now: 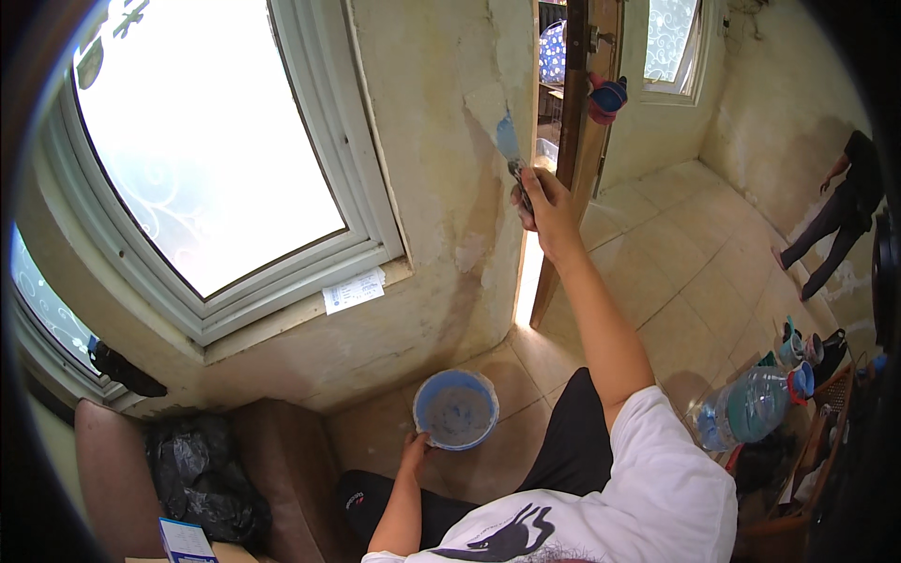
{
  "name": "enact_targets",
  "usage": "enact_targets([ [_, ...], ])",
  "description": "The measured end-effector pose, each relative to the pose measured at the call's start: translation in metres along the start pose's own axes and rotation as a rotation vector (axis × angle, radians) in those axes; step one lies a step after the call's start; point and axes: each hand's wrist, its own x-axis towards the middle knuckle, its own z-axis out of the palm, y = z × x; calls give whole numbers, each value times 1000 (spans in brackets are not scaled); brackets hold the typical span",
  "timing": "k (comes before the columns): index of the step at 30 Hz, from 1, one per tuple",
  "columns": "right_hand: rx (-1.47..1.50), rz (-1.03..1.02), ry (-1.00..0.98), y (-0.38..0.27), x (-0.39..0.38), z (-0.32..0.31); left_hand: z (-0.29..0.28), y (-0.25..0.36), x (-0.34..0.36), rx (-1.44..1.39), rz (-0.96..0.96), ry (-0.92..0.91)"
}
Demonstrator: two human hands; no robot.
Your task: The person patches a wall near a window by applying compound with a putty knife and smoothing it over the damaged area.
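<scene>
My right hand (547, 202) is clamped on the putty knife (511, 150), blade against the far wall (441, 141). My left hand (414, 452) grips the blue bowl (456, 409), near and low. Risk: tilted bowl spills filler; hard pressure gouges plaster.

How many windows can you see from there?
3: a large window left of the wall being scraped, a sliver of window at the far left edge, another window beyond the door. Others may be hidden.

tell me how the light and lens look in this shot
Head view: the window is blown out white; fisheye bends its frame and darkens the corners; the right hand with the scraper and the left hand at the bowl are sharp.
</scene>
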Motion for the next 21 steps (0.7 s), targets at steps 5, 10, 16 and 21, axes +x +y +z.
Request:
enact_targets([
  [5, 42, -159, -20, -23, 8, 7, 4, 1, -2, -3, -9, 15],
  [10, 88, -210, -53, -71, 45, 31, 1, -4, 3, -55, 26, 30],
  [16, -116, -65, 37, -10, 9, 15, 1, -6, 4, -54, 15, -2],
  [21, -67, 20, 63, 54, -42, -3, 6, 1, -2, 43, 0, 1],
])
